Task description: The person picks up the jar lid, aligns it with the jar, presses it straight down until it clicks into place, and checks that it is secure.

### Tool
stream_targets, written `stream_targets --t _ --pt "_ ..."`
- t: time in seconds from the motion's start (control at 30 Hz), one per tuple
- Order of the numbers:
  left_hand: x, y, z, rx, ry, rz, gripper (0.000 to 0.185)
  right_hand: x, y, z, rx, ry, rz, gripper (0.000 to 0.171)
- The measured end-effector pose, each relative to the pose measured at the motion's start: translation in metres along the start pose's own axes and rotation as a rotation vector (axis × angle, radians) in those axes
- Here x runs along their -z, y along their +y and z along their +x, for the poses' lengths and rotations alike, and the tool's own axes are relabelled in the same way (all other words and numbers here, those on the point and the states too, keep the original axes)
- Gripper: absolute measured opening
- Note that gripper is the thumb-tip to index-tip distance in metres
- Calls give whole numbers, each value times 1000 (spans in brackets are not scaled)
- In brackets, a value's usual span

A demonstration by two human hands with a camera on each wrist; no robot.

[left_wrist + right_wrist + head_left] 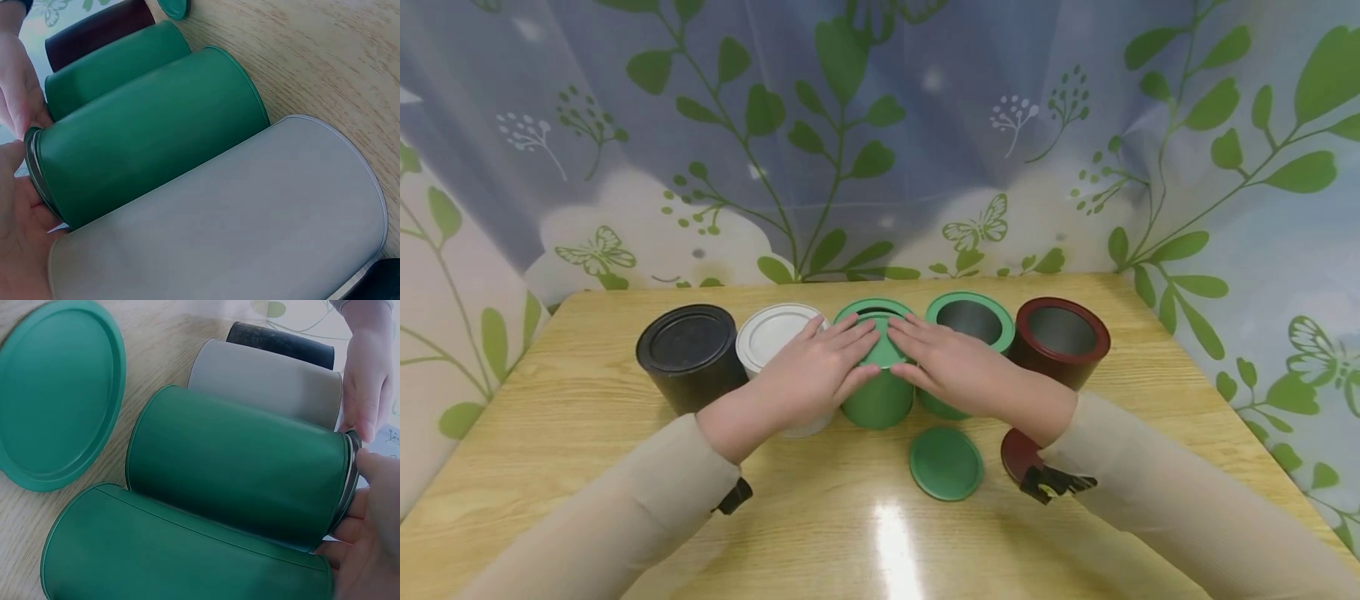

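In the head view a green can (877, 400) stands in the middle of a row, with a green lid (882, 348) lying a little askew on its top. A dark opening shows at the lid's far edge, and a thin gap shows under its rim in both wrist views. My left hand (808, 367) rests straight fingers on the lid's left side, thumb at the near rim. From the other side my right hand (958, 367) does the same, its thumb also at the near edge. The left hand partly covers a white can (778, 329).
A black can (691, 354) with its lid on stands at the far left. Right of the middle are an open green can (1002, 312) and an open dark red can (1060, 367). A loose green lid (946, 464) and a dark red lid (1018, 454) lie in front on the wooden table (812, 533).
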State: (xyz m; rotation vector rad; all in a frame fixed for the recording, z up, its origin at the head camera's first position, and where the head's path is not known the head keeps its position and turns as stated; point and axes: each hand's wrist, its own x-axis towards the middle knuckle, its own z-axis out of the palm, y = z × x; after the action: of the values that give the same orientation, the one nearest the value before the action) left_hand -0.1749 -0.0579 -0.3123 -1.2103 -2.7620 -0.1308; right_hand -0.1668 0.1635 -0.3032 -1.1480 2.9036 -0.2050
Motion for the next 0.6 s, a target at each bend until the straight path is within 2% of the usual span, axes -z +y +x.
stream_targets --t 0.6 --pt "-1 -6 6 21 -18 -23 53 -1 6 9 -15 -14 13 57"
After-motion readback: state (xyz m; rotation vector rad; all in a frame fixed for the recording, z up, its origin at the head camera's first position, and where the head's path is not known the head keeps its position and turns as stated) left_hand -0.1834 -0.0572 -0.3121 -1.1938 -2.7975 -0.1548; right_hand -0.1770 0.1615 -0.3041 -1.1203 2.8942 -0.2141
